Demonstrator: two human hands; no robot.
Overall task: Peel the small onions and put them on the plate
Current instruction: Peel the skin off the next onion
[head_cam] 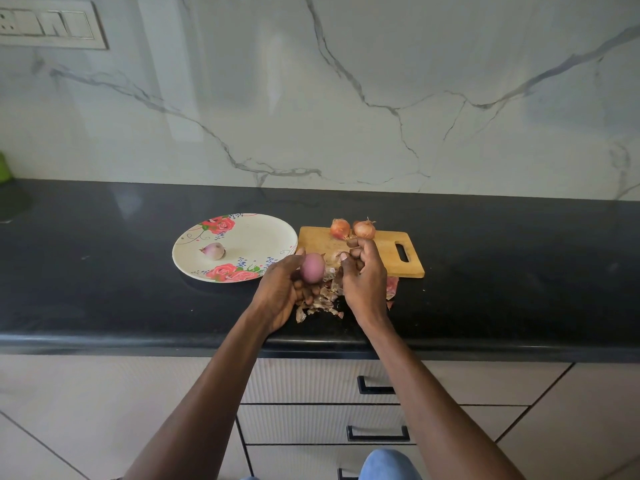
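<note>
purple peeled onion gripped in left hand above skins, beside plate. right hand fingers curled, contents unclear. likely light, firm, slick; best held round middle. two unpeeled onions on board.

head cam | forward-down | near | over countertop
</note>
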